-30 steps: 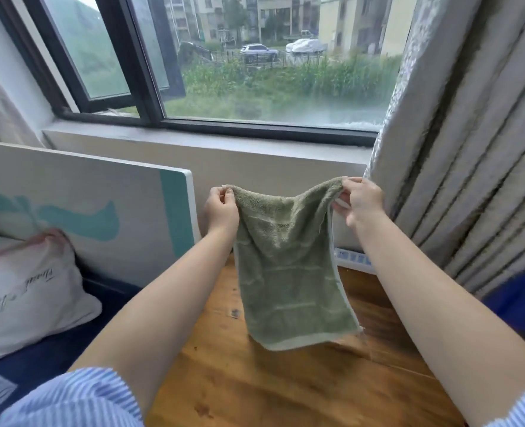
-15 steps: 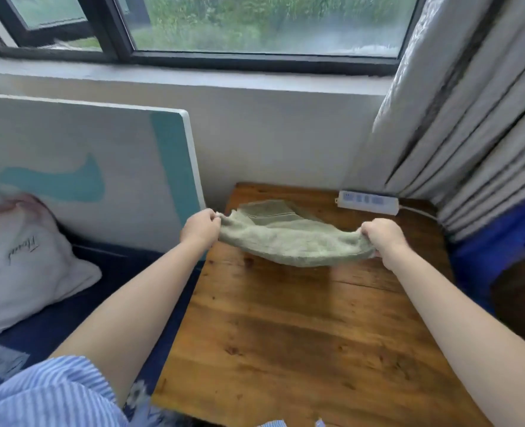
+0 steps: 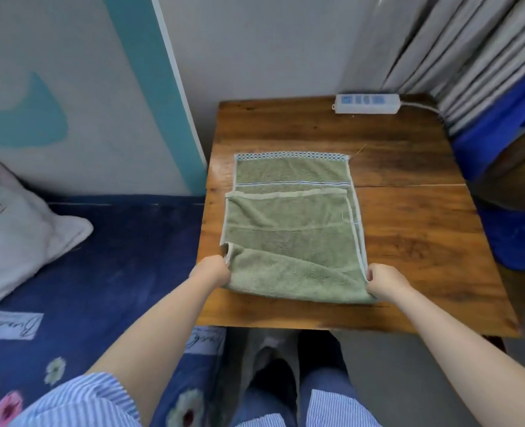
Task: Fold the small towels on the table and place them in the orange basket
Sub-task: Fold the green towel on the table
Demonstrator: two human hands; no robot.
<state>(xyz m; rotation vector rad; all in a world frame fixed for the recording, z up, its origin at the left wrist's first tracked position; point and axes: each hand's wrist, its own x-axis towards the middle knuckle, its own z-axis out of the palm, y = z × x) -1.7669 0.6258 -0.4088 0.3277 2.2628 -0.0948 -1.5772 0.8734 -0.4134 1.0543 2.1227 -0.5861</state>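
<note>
At the bottom of the frame my striped sleeves and forearms reach up toward the middle, where my left hand (image 3: pixel 213 270) pinches the near left corner of the green towel (image 3: pixel 292 235) and my right hand (image 3: pixel 386 280) pinches the near right corner, fingers curled around the folded edge. The towel lies on the wooden table (image 3: pixel 409 211), folded over itself, but the upper layer stops short of the patterned far hem, so the edges do not meet. If I lift these corners unevenly, I think the loose upper layer could slide and skew, leaving a crooked fold. The left side lies close to the table's left edge, so a tug that way might drag it off toward the blue bedding (image 3: pixel 101 257). Farther up, a white power strip (image 3: pixel 367 103) lies at the table's far edge, well apart from the towel. No orange basket is in view.
</note>
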